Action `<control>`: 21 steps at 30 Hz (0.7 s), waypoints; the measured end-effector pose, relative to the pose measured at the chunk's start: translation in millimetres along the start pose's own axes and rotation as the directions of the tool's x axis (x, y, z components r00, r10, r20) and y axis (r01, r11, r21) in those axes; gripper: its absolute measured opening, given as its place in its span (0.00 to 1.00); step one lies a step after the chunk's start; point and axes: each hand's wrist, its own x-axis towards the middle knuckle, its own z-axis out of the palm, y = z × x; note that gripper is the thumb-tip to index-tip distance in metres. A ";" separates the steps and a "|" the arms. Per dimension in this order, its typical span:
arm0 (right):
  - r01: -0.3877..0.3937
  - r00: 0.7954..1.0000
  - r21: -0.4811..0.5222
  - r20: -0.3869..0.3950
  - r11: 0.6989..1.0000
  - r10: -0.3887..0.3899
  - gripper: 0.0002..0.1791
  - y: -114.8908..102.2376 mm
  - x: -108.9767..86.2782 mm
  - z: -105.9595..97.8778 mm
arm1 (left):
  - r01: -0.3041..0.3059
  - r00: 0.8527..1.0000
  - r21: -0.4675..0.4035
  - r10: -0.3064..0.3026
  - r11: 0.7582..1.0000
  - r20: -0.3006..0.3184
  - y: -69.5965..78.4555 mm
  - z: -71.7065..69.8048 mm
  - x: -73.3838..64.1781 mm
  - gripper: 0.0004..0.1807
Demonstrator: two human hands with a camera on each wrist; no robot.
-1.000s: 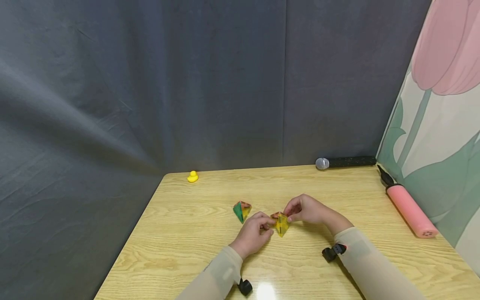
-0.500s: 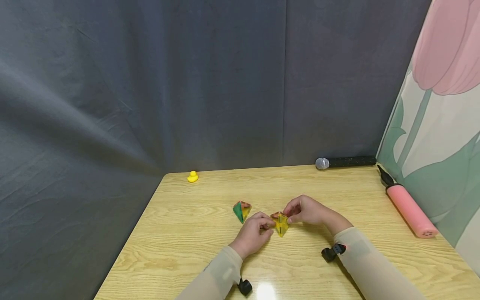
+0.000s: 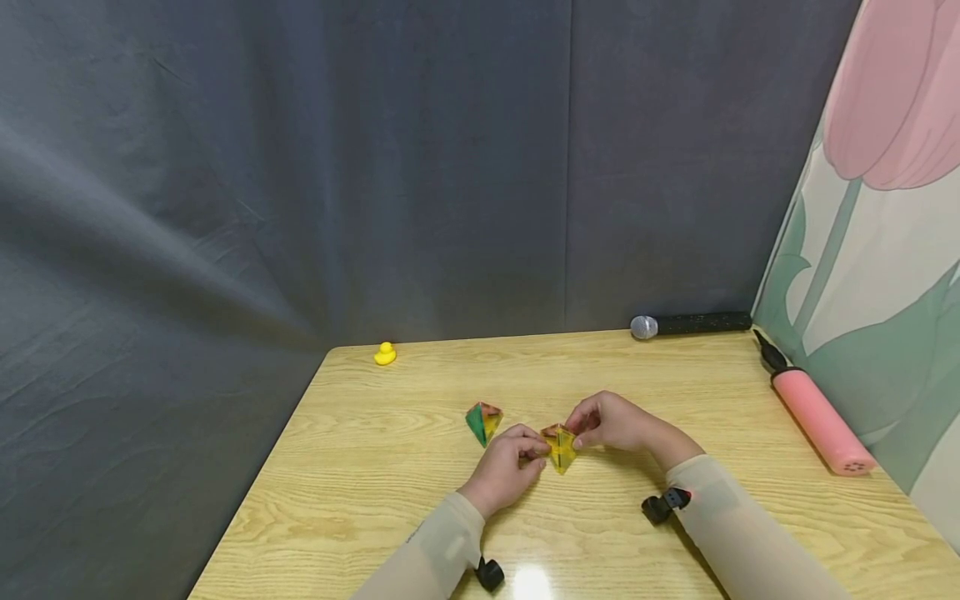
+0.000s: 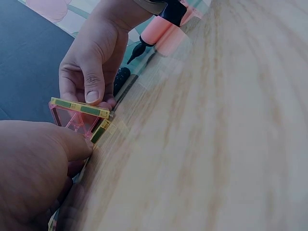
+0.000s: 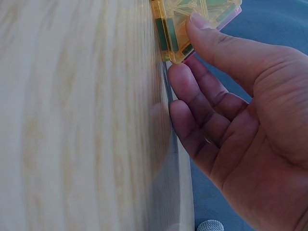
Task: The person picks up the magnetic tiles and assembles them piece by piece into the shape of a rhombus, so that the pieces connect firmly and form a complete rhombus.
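Note:
Translucent magnetic tiles point(image 3: 562, 454), yellow in front with a pink-orange piece behind, lean together on the wooden table between both hands. My left hand point(image 3: 504, 471) pinches their left side; in the left wrist view its thumb meets the yellow edge, its other fingers mostly hidden. From the right, my right hand point(image 3: 611, 421) pinches the other side. The right wrist view has its thumb on the face of a yellow tile point(image 5: 175, 29), with the lower fingers loosely bent below. A second cluster of magnetic tiles point(image 3: 483, 423), green, yellow and orange, stands just behind the left hand.
A yellow rubber duck point(image 3: 386, 354) sits at the back left corner of the table point(image 3: 360, 517). Along the back right edge lies a black microphone point(image 3: 690, 325). A pink hand pump point(image 3: 823, 422) lies along the right edge. Grey curtain hangs behind.
The right hand has shifted very slightly down and to the left. Both hands keep their hold on the tiles, which stand almost the same.

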 end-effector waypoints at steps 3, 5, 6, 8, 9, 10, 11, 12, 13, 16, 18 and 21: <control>0.001 1.000 0.003 -0.002 1.000 -0.001 0.08 0.0 0.0 0.5 | -0.002 1.000 0.000 0.002 1.000 -0.001 0.6 -0.2 -0.2 0.11; 0.000 1.000 0.005 -0.003 1.000 0.000 0.08 -0.3 -0.1 0.6 | 0.000 1.000 0.001 0.000 1.000 0.000 0.9 -0.2 -0.4 0.11; -0.002 1.000 0.012 -0.004 1.000 0.002 0.09 -0.9 -0.6 0.9 | 0.001 1.000 0.002 -0.001 1.000 0.000 1.1 -0.2 -0.4 0.11; -0.006 1.000 0.015 -0.005 1.000 0.007 0.09 -1.1 -0.7 0.8 | 0.002 1.000 0.001 -0.002 1.000 -0.002 1.7 -0.4 -0.5 0.11; -0.009 1.000 0.015 -0.005 1.000 0.009 0.09 -1.3 -0.9 0.9 | 0.005 1.000 -0.004 -0.005 1.000 -0.002 2.1 -0.6 -0.5 0.11; -0.012 1.000 0.013 -0.004 1.000 0.012 0.09 -1.0 -1.0 0.6 | 0.008 1.000 -0.012 -0.008 1.000 -0.003 2.6 -1.0 -0.4 0.11; -0.013 1.000 0.013 -0.004 1.000 0.013 0.09 -0.8 -1.1 0.5 | 0.012 1.000 -0.021 -0.012 1.000 -0.004 2.9 -1.3 -0.4 0.11; -0.015 1.000 0.012 -0.005 1.000 0.015 0.09 -0.2 -1.0 0.4 | 0.017 1.000 -0.032 -0.017 0.999 -0.004 3.1 -1.6 -0.4 0.11; -0.016 1.000 0.004 -0.005 1.000 0.016 0.09 0.9 -0.6 0.1 | 0.021 1.000 -0.046 -0.022 0.999 -0.004 3.3 -2.0 -0.3 0.11; -0.021 1.000 -0.003 -0.008 1.000 0.021 0.09 2.6 -0.3 -0.8 | 0.037 0.999 -0.086 -0.037 0.996 -0.006 3.8 -3.3 -0.2 0.11; -0.027 1.000 -0.007 -0.011 1.000 0.027 0.09 3.3 -0.1 -0.7 | 0.036 0.999 -0.100 -0.038 0.994 -0.017 3.6 -3.9 -0.1 0.12; -0.036 0.999 -0.011 -0.018 0.999 0.036 0.08 2.8 -0.2 -0.2 | 0.020 0.999 -0.108 -0.025 0.994 -0.047 4.6 -5.9 -0.3 0.12</control>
